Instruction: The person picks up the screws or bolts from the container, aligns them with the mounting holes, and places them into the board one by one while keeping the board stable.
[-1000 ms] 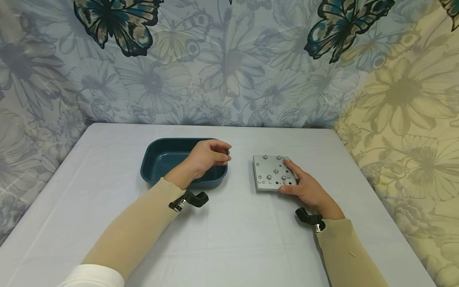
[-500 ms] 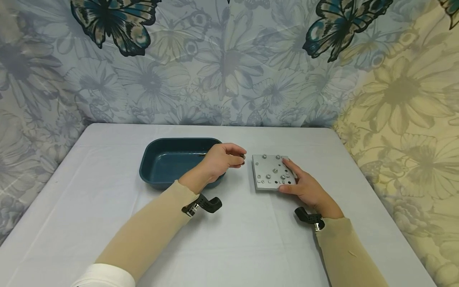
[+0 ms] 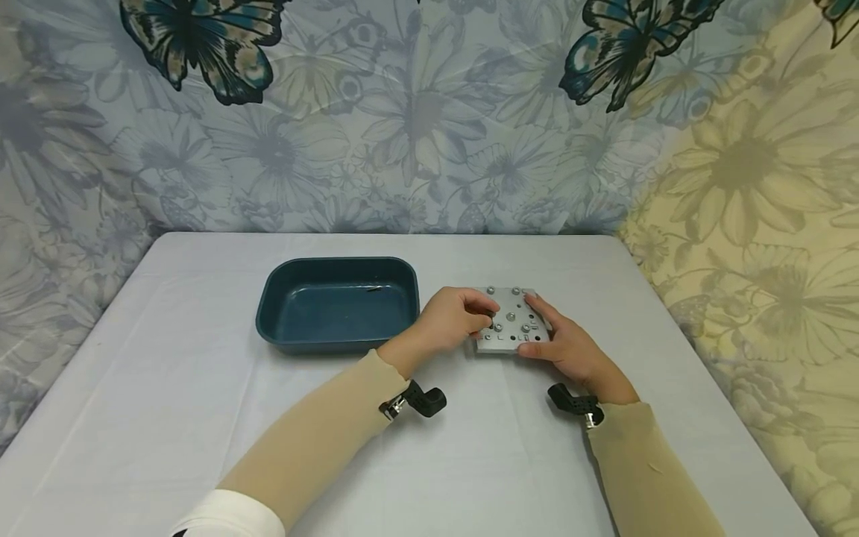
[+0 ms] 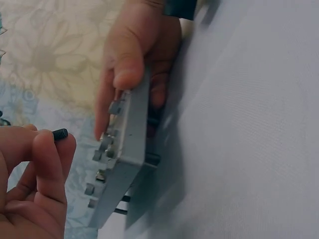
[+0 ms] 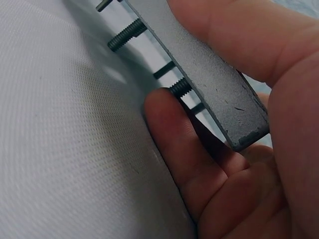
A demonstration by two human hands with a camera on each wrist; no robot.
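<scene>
My left hand [image 3: 448, 322] pinches a small dark screw [image 4: 61, 134] between thumb and fingertips; its threaded end sticks out in the left wrist view. The hand is at the left side of a grey metal block [image 3: 499, 345], overlapping its edge in the head view. My right hand [image 3: 579, 356] grips that block from the right, thumb along the near side and fingers across the top and underneath. Several screw heads [image 4: 100, 175] stand up from the block's top face, among dark holes. Threaded ends [image 5: 127, 35] and thin pins [image 5: 164, 69] jut out below it.
A dark teal tray [image 3: 335, 347] stands to the left of the block, with a thin small piece [image 3: 374, 289] lying inside. White cloth [image 3: 470, 477] covers the table. Patterned fabric [image 3: 416, 149] hangs behind and at both sides.
My left hand has moved right, from over the tray's right edge to the block's left side, with the screw still pinched. My right hand stays on the block.
</scene>
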